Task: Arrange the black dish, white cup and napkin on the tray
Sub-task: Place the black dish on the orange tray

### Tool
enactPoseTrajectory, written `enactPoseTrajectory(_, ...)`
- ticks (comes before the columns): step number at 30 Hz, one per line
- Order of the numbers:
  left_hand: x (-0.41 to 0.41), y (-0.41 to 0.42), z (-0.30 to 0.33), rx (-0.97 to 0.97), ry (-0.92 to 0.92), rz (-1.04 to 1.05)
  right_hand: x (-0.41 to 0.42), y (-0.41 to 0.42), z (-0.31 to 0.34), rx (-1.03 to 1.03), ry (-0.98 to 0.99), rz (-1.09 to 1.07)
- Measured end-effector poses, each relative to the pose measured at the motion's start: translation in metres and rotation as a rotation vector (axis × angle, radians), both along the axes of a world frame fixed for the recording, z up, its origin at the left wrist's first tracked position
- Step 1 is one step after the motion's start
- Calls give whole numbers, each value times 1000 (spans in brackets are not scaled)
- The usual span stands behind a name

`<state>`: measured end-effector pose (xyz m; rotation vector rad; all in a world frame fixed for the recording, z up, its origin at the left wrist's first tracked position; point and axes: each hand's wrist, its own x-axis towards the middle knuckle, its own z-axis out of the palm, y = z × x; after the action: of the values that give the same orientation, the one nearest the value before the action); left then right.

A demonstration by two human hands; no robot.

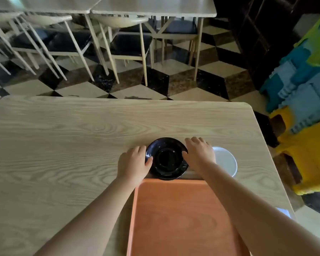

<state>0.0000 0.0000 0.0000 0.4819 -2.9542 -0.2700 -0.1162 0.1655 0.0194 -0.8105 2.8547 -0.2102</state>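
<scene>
The black dish sits on the wooden table just beyond the far edge of the orange tray. My left hand grips the dish's left rim, thumb on top. My right hand grips its right rim and covers part of the white cup, which stands to the right of the dish. A pale blue-white corner of the napkin shows near the table's right edge, mostly hidden behind my right forearm.
The wooden table stretches left and far. Its right edge runs close to the cup. Beyond it are chairs and tables on a checkered floor. Coloured plastic stools are stacked at the right.
</scene>
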Motion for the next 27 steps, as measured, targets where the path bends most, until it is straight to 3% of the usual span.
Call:
enactPoseTrajectory(9,-14,-1,-37,46,-127,121,-14,-8,-30,210,-25,74)
enactPoseTrajectory(11,-16,-1,-37,170,-119,137,-14,-8,-31,201,-16,70)
enactPoseTrajectory(15,-7,3,-34,605,-81,247,-1,-10,-29,158,-79,52)
enactPoseTrajectory(18,-8,-3,-27,876,21,344,-7,-13,-18,54,-115,17)
enactPoseTrajectory(22,9,-11,-6,1058,174,363,-2,-7,3,-242,-113,-38)
enactPoseTrajectory(27,67,-7,-1,1046,180,382,57,18,4,-485,-159,-57)
